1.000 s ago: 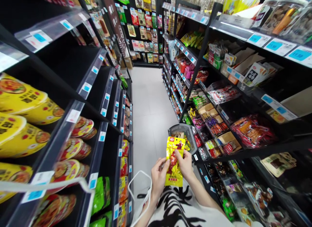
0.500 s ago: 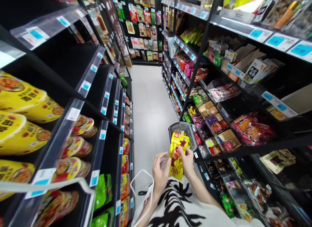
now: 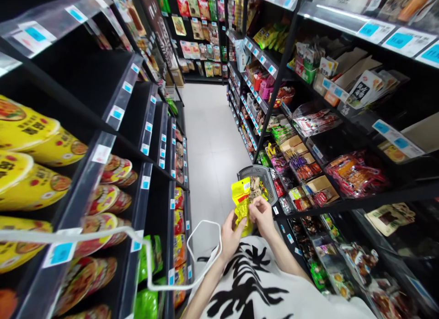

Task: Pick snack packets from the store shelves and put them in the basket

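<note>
A yellow snack packet [image 3: 241, 200] with a red label is held upright in front of me at the bottom centre. My left hand [image 3: 231, 236] grips its lower left side with closed fingers. My right hand [image 3: 261, 217] pinches its right edge. The packet is bent and turned edge-on. Just beyond the hands stands a grey plastic basket [image 3: 259, 173] with a few packets inside. A white cord loop [image 3: 202, 255] hangs from my left wrist.
Black shelves line both sides of a narrow aisle with a pale tiled floor [image 3: 209, 136]. Yellow noodle bowls [image 3: 30, 145] fill the left shelves. Red and mixed snack packs [image 3: 353, 177] lie on the right shelves. More packets hang on the far wall [image 3: 199, 31].
The packet has been turned and folded, showing less of its front. Both hands have shifted slightly up and closer together. The view has tilted downward.
</note>
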`<act>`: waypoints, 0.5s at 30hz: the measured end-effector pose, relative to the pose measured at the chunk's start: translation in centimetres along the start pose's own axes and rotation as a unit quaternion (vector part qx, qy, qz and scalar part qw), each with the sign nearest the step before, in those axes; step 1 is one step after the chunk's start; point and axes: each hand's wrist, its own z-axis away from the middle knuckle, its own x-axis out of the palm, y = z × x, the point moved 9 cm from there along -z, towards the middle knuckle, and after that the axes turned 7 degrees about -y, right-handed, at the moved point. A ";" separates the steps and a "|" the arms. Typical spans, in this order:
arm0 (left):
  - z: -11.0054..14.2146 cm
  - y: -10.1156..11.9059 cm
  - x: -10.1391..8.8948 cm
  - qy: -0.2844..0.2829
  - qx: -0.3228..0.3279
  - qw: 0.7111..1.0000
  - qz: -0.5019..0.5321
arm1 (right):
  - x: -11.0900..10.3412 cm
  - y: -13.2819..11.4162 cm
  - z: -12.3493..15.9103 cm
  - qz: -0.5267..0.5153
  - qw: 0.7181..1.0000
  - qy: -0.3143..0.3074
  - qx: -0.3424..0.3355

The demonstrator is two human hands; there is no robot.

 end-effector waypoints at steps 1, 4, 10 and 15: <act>0.0 -0.6 0.1 -0.002 -0.021 0.999 0.045 | -0.7 -0.3 -0.1 0.008 0.999 0.034 -0.006; 0.2 -1.6 0.5 -0.016 -0.062 0.988 0.144 | -2.4 -1.7 -0.4 0.055 0.993 0.096 -0.033; 0.7 -1.3 1.4 -0.071 -0.079 0.986 0.129 | -1.3 -0.3 -0.5 -0.028 0.998 0.007 0.061; 0.9 -0.2 2.2 -0.109 -0.058 0.990 0.074 | -1.7 0.1 -0.2 -0.077 0.993 0.054 0.076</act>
